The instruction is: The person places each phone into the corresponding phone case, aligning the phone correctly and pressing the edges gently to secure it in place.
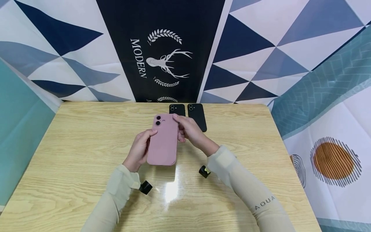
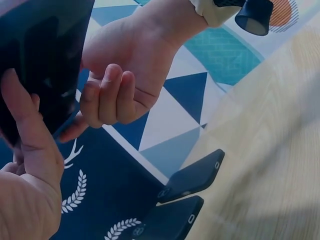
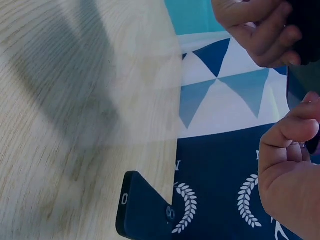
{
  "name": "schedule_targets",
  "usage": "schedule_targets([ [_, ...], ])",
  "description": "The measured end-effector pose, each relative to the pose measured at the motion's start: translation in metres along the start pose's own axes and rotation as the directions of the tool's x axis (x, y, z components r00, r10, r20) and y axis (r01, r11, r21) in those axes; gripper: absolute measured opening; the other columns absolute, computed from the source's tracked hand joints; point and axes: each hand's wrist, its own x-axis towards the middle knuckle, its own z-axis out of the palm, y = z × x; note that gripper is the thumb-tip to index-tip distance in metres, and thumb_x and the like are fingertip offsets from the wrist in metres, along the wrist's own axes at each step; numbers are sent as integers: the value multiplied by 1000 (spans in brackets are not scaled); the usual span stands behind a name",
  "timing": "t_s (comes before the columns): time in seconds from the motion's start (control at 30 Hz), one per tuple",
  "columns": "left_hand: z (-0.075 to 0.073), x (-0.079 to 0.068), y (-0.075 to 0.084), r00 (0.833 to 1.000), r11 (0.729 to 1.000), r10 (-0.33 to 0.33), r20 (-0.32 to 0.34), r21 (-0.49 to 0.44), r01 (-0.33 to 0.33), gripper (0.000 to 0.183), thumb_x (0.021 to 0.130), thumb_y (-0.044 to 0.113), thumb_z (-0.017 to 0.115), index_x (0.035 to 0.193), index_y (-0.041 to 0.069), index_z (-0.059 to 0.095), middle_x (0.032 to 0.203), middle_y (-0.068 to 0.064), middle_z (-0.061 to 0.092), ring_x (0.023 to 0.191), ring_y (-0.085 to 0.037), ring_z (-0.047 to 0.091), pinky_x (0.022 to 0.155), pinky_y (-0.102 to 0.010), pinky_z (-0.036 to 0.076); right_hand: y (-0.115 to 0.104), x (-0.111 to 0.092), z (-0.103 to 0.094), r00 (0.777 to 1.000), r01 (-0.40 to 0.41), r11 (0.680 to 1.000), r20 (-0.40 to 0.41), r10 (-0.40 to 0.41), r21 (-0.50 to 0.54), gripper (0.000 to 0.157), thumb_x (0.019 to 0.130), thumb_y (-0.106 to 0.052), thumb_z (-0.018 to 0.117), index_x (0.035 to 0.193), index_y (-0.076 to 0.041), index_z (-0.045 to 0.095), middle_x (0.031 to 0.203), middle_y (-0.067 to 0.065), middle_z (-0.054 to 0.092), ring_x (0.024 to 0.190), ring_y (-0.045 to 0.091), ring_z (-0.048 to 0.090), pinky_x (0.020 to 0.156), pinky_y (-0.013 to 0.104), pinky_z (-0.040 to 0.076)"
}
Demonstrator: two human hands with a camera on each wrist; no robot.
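A pink smartphone [image 1: 163,145] is held up over the table, its back with two camera lenses facing the head camera. My left hand [image 1: 138,149] grips its left edge, thumb on the back. At the upper right corner my right hand [image 1: 189,130] pinches the phone, thumb on top. The left wrist view shows the phone's dark front [image 2: 42,55], with the left hand [image 2: 35,160] across it and the right hand [image 2: 132,70] behind. In the right wrist view the right hand [image 3: 292,165] has curled fingers, and the phone is mostly out of frame.
Two black phone cases or phones, one [image 1: 177,109] partly behind the pink phone and the other [image 1: 197,117] to its right, lie at the table's back edge. Wrist-worn black cameras [image 1: 146,187] sit by the sleeves. A patterned cloth [image 1: 162,19] hangs behind the wooden table [image 1: 72,154].
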Motion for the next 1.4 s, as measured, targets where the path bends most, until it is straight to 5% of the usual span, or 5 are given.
schedule_targets([
  [0.37,-4,0,2,991,988,-120,54,108,114,30,98,24,39,84,21,66,75,7,66,64,-6,63,56,-21,53,-2,-1,-3,997,-21,995,-72,28,100,37,96,-27,46,67,-9,62,46,-3,57,33,7,47,34,18,38],
  [0.7,-10,-2,5,995,997,9,103,-82,-1,72,100,50,12,73,19,72,57,9,64,47,-3,57,45,-18,46,-2,1,-3,986,98,956,-160,-55,278,42,99,-22,41,65,-8,62,46,1,60,35,9,54,35,18,42],
  [0.9,-12,-5,2,993,992,37,108,-121,-24,72,96,60,11,98,19,69,75,2,71,60,-8,64,54,-22,53,-3,3,-5,970,170,915,-227,-90,366,40,100,-20,37,74,-6,63,51,3,64,40,10,58,37,18,43],
  [1.17,-6,-4,-8,937,949,299,183,-162,-271,28,101,24,38,111,12,61,94,-2,73,71,-9,66,67,-22,57,-6,1,-2,962,203,879,-257,-96,431,34,100,-20,35,84,-4,59,54,3,65,44,11,61,42,19,45],
  [1.4,3,-2,-6,947,933,321,-19,-167,-319,21,95,1,41,92,6,62,81,-4,70,71,-11,66,67,-19,56,-6,-6,3,977,187,882,-174,-122,432,25,101,-18,34,96,-2,52,64,4,69,54,13,66,49,21,52],
])
